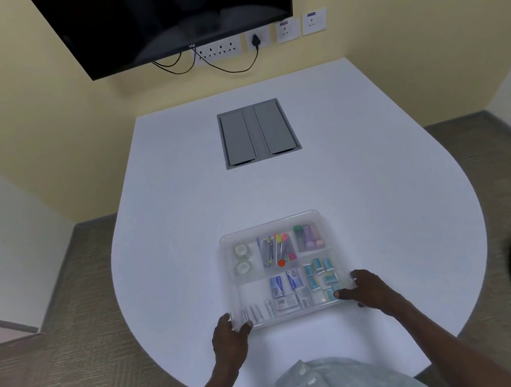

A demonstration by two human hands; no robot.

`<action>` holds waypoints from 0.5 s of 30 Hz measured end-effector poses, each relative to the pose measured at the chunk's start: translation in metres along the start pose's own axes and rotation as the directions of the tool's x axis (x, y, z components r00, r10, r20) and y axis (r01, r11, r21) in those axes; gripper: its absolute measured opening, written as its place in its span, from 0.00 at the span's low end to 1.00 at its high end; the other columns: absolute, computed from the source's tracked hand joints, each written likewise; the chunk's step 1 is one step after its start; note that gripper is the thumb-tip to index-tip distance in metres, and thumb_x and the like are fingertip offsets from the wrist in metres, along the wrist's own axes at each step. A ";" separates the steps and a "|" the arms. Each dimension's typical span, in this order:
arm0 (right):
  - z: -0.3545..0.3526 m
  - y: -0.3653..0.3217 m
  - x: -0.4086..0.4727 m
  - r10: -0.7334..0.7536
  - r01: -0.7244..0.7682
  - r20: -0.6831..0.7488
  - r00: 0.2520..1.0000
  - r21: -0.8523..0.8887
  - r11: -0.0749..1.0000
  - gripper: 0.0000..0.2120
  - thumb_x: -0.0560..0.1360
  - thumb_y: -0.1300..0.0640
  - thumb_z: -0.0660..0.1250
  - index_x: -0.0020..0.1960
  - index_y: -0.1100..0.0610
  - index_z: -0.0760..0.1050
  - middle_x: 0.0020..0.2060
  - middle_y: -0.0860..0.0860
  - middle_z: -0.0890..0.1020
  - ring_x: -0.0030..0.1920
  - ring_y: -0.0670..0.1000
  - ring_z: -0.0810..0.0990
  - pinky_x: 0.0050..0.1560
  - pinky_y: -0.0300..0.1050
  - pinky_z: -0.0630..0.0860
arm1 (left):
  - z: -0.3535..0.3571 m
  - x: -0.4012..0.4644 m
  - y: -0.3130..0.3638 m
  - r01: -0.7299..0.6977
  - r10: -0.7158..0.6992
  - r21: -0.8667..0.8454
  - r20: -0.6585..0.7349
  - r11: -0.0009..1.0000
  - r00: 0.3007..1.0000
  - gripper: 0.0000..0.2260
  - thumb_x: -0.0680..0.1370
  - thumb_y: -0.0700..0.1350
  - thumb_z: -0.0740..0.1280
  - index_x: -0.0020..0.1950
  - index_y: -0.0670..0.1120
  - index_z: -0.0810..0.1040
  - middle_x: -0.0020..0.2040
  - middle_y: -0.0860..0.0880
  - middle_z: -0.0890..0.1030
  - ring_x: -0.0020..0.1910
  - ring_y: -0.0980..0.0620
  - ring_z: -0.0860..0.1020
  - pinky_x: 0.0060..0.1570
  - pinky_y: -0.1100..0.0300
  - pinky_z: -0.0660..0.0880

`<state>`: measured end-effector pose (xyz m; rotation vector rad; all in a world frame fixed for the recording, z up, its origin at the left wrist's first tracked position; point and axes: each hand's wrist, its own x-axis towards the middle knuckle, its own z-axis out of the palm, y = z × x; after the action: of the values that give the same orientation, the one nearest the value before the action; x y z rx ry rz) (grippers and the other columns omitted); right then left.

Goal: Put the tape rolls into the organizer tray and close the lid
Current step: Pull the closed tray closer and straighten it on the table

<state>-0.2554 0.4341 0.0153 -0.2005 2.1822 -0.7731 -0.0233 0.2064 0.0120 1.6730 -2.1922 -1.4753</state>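
Left hand (230, 333): grasping the near-left corner of the organizer tray (288, 266), thumb on top, fingers wrapped over the edge.
Right hand (365, 289): grasping the near-right corner, fingertips (339, 294) pressing on the top face.
Tray location: on the white surface (188, 232), near the rounded front edge, just ahead of the person.
Tape rolls (242, 259): two clear rolls, one behind the other, in the far-left compartment. Already in.
Lid (311, 215): looks to be on; everything inside reads hazy through a clear sheet with rounded corners. Can't tell whether it's latched all round.
Other contents: pins and clips (278, 249) centre-back, highlighters (308, 236) back-right, small blue-green packets (320, 273) right, staple boxes (285, 285) centre-front, white tubes (256, 312) front-left.
Step, my read: final press to seat the lid; task nearly done.
Risk 1: uneven seating. Both hands are on the near corners only, so the far edge may sit proud.
Risk 2: tray skids away. The surface looks smooth, so a forward push instead of straight down would slide it.
Risk 3: something standing tall in the pin compartment blocks the lid and a hard press flexes the plastic.
Risk 4: lifting before the lid catches would tip the small parts across dividers.
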 end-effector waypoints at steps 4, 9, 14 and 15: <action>0.001 0.003 -0.004 0.018 -0.018 0.001 1.000 0.082 0.996 0.38 0.68 0.52 0.80 0.69 0.64 0.66 0.51 0.55 0.76 0.34 0.49 0.79 0.38 0.41 0.77 | 0.001 -0.006 0.000 0.037 -0.041 -0.089 -0.046 0.995 0.998 0.19 0.70 0.45 0.78 0.58 0.42 0.79 0.49 0.46 0.84 0.47 0.47 0.81 0.48 0.56 0.74; 0.004 -0.002 -0.005 -0.003 0.003 -0.001 1.000 -0.028 1.000 0.29 0.68 0.53 0.79 0.59 0.66 0.70 0.48 0.56 0.76 0.35 0.52 0.78 0.38 0.45 0.76 | 0.004 -0.009 0.005 0.074 -0.087 -0.127 -0.098 0.989 0.991 0.16 0.68 0.43 0.80 0.52 0.44 0.79 0.39 0.50 0.80 0.40 0.50 0.78 0.41 0.59 0.71; 0.005 -0.017 -0.010 -0.061 0.047 -0.032 0.998 -0.339 0.940 0.25 0.71 0.48 0.76 0.56 0.63 0.70 0.55 0.59 0.77 0.53 0.56 0.77 0.55 0.50 0.76 | 0.002 -0.007 0.015 0.029 -0.024 0.078 -0.062 0.997 0.998 0.20 0.69 0.42 0.78 0.58 0.36 0.78 0.52 0.39 0.82 0.51 0.40 0.80 0.48 0.52 0.75; 0.007 -0.020 -0.012 -0.089 0.060 -0.051 0.995 -0.413 0.909 0.29 0.71 0.47 0.75 0.61 0.64 0.68 0.58 0.60 0.75 0.57 0.58 0.76 0.58 0.51 0.75 | 0.002 -0.008 0.019 0.007 0.000 0.126 -0.061 0.992 0.998 0.25 0.69 0.41 0.78 0.63 0.35 0.75 0.57 0.36 0.79 0.57 0.38 0.78 0.56 0.49 0.74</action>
<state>-0.2442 0.4195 0.0315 -0.4785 2.3956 -0.3530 -0.0353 0.2135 0.0270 1.7337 -2.2959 -1.2932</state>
